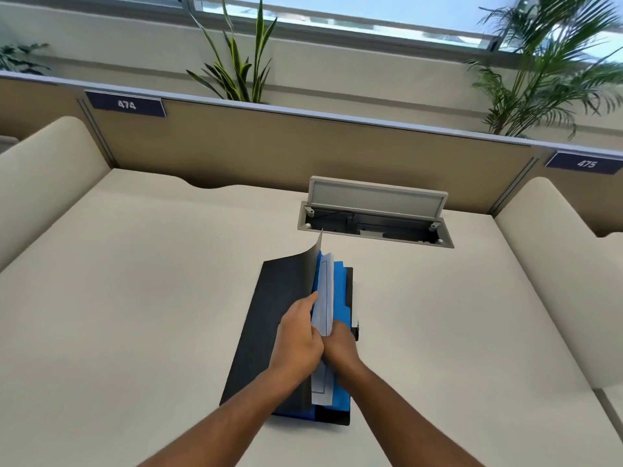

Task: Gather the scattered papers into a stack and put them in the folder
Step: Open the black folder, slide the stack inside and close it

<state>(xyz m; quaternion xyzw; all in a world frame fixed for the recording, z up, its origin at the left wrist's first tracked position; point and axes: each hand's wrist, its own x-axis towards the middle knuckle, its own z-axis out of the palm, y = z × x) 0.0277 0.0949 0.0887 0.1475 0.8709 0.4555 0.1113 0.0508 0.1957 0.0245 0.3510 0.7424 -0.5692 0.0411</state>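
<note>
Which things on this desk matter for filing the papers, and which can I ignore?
Job: white papers; black folder with blue dividers; left hand; right hand.
Ignore: open grey cable hatch; potted plants; desk number signs.

Readable: "474" in white digits on a dark blue plate (125, 104) fixed at the top left of the tan partition (303, 153) behind the desk. Also "475", same white-on-blue style, on a second plate (586, 163) at the partition's far right end. Only thin ruled lines, no legible words, on the white papers (324, 291) standing in the folder (269, 332). No lettering visible on the folder's black cover or blue dividers. Nothing else legible anywhere.
</note>
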